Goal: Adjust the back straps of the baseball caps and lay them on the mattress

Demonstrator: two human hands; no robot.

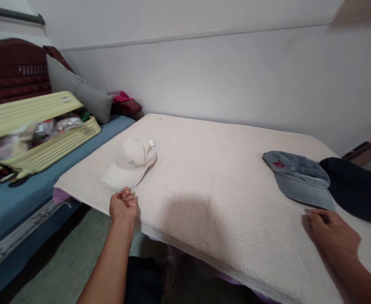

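My left hand [124, 204] is at the front edge of the table, its fingers curled in and the palm partly turned up. Its fingertips meet the brim edge of a white baseball cap [131, 157] in view; I see no clear grip on it. That cap rests on its brim, facing me, at the left of the table. On the right, my right hand [334, 232] is curled closed just above the cloth, with nothing visible in it. Slightly beyond it lies a faded grey-blue baseball cap [299, 175] with a red emblem. A dark navy cap [359, 185] sits beside it, partly behind it.
A cream textured cloth [211, 156] covers the table. Left of it stands a blue bed [23, 198] with a grey pillow [90, 93] and a pale yellow ribbed case [46, 107] holding plastic-wrapped things. A white wall [204, 76] rises behind the table.
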